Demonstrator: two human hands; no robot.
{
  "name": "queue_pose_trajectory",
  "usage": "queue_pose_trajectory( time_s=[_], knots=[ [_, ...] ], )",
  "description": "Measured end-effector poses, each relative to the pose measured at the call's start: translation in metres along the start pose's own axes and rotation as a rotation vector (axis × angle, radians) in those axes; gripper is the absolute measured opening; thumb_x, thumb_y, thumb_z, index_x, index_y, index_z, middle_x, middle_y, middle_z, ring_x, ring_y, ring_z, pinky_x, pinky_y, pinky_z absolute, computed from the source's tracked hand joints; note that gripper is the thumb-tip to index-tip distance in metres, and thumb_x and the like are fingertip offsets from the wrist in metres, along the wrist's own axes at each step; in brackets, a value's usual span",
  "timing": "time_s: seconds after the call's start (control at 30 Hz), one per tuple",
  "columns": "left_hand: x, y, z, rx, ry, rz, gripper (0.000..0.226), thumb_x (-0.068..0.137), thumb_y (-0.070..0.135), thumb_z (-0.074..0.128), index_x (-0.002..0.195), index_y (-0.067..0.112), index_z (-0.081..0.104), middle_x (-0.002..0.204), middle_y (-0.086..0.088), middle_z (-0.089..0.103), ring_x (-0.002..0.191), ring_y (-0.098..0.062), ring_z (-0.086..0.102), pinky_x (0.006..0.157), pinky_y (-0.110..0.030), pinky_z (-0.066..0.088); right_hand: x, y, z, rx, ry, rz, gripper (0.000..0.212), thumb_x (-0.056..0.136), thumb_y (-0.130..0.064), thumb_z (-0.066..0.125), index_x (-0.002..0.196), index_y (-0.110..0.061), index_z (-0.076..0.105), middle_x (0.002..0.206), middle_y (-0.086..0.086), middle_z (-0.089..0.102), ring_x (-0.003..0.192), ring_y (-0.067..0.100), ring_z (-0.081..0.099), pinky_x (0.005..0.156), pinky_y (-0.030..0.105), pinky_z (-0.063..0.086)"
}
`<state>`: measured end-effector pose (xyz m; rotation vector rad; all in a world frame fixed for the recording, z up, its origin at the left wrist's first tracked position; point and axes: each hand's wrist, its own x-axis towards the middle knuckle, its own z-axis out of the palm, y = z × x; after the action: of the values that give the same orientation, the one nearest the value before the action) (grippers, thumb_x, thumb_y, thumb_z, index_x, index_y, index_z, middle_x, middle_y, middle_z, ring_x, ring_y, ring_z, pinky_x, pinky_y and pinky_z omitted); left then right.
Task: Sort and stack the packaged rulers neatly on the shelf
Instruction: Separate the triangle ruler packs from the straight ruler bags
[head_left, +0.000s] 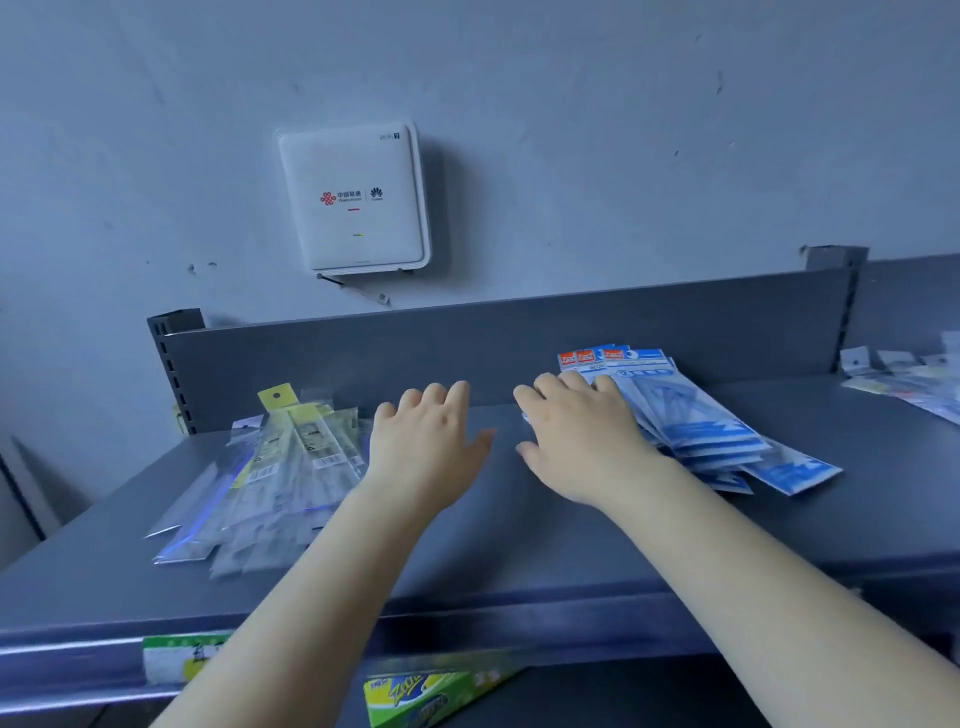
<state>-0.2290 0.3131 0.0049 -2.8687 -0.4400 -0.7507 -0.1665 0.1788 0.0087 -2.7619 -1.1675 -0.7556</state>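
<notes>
On the grey shelf (519, 545) lie two loose piles of packaged rulers. A pile of clear and yellow packets (270, 467) is fanned out at the left. A pile of blue packets with red labels (691, 415) spreads out at the right. My left hand (423, 447) hovers with relaxed fingers just right of the clear pile, holding nothing. My right hand (576, 436) lies flat with straight fingers on the left edge of the blue pile.
The shelf's grey back panel (519, 343) rises behind the piles. A white router box (353, 200) hangs on the wall above. More packets (904, 379) lie on the neighbouring shelf at far right. A green and yellow box (426, 696) sits below the shelf's front edge.
</notes>
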Motion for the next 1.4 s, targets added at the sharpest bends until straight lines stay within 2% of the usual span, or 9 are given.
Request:
queue_pose_trajectory(
  time_s=[0.17,0.43,0.7,0.9,1.03,1.2,1.3,1.37,1.4],
  knots=[
    [0.014,0.082,-0.005,-0.013,0.027,0.140,0.051,0.094,0.051,0.033,0.136,0.022,0.032,0.131,0.004,0.047,0.120,-0.022,0.043,0.093,-0.032,0.032,-0.036,0.074,-0.009,-0.053,-0.029,0.101,0.044,0.094,-0.041,0.041,0.132,-0.020,0.037,0.133,-0.001,0.043,0.127,0.021,0.035,0.099,0.037,0.027],
    [0.030,0.225,-0.008,-0.059,-0.014,0.253,0.054,0.095,0.052,0.032,0.139,0.020,0.029,0.137,0.002,0.044,0.128,-0.022,0.039,0.102,-0.036,0.029,-0.103,0.198,-0.021,-0.109,-0.059,0.204,0.049,0.094,-0.043,0.041,0.136,-0.020,0.034,0.136,0.000,0.041,0.128,0.023,0.034,0.103,0.041,0.027],
    [0.038,0.355,0.004,-0.077,-0.065,0.346,0.053,0.094,0.055,0.031,0.135,0.021,0.034,0.133,0.004,0.048,0.122,-0.023,0.044,0.097,-0.036,0.030,-0.162,0.314,-0.022,-0.074,-0.077,0.323,0.054,0.094,-0.047,0.041,0.139,-0.021,0.032,0.141,-0.001,0.039,0.133,0.023,0.032,0.106,0.040,0.025],
    [0.050,0.419,0.015,-0.103,-0.198,0.336,0.056,0.094,0.055,0.032,0.139,0.023,0.032,0.134,0.002,0.049,0.123,-0.023,0.044,0.100,-0.037,0.030,-0.175,0.387,-0.012,0.042,-0.140,0.396,0.056,0.094,-0.045,0.042,0.143,-0.021,0.030,0.147,-0.002,0.034,0.135,0.022,0.032,0.106,0.040,0.030],
    [0.064,0.445,0.022,-0.121,-0.301,0.263,0.057,0.090,0.062,0.034,0.125,0.019,0.045,0.128,0.000,0.053,0.118,-0.024,0.046,0.098,-0.037,0.030,-0.164,0.418,-0.002,0.141,-0.197,0.430,0.054,0.094,-0.043,0.044,0.142,-0.021,0.034,0.145,0.000,0.037,0.132,0.022,0.036,0.099,0.036,0.036],
    [0.070,0.459,0.036,-0.141,-0.446,0.180,0.076,0.078,0.078,0.034,0.113,0.014,0.055,0.125,-0.005,0.048,0.120,-0.024,0.039,0.099,-0.036,0.028,-0.148,0.434,0.014,0.129,-0.281,0.428,0.056,0.094,-0.050,0.042,0.141,-0.021,0.036,0.145,0.002,0.037,0.132,0.023,0.036,0.101,0.038,0.036],
    [0.074,0.459,0.043,-0.124,-0.465,0.161,0.080,0.077,0.079,0.032,0.116,0.014,0.057,0.127,-0.007,0.043,0.123,-0.025,0.035,0.100,-0.037,0.026,-0.146,0.436,0.025,0.118,-0.360,0.476,0.051,0.094,-0.054,0.037,0.126,-0.018,0.052,0.135,0.005,0.045,0.131,0.025,0.035,0.103,0.040,0.032],
    [0.077,0.460,0.045,-0.166,-0.475,0.159,0.073,0.079,0.076,0.035,0.113,0.016,0.058,0.124,-0.007,0.044,0.121,-0.026,0.036,0.100,-0.038,0.027,-0.145,0.439,0.030,0.146,-0.358,0.525,0.041,0.094,-0.052,0.038,0.098,-0.018,0.060,0.118,0.006,0.052,0.125,0.025,0.039,0.099,0.038,0.033],
    [0.079,0.460,0.046,-0.191,-0.481,0.159,0.067,0.080,0.074,0.038,0.106,0.017,0.059,0.119,-0.006,0.045,0.118,-0.025,0.038,0.098,-0.037,0.029,-0.145,0.442,0.032,0.165,-0.330,0.550,0.036,0.094,-0.050,0.041,0.084,-0.019,0.056,0.110,0.006,0.053,0.120,0.025,0.043,0.094,0.036,0.036]
  ],
)
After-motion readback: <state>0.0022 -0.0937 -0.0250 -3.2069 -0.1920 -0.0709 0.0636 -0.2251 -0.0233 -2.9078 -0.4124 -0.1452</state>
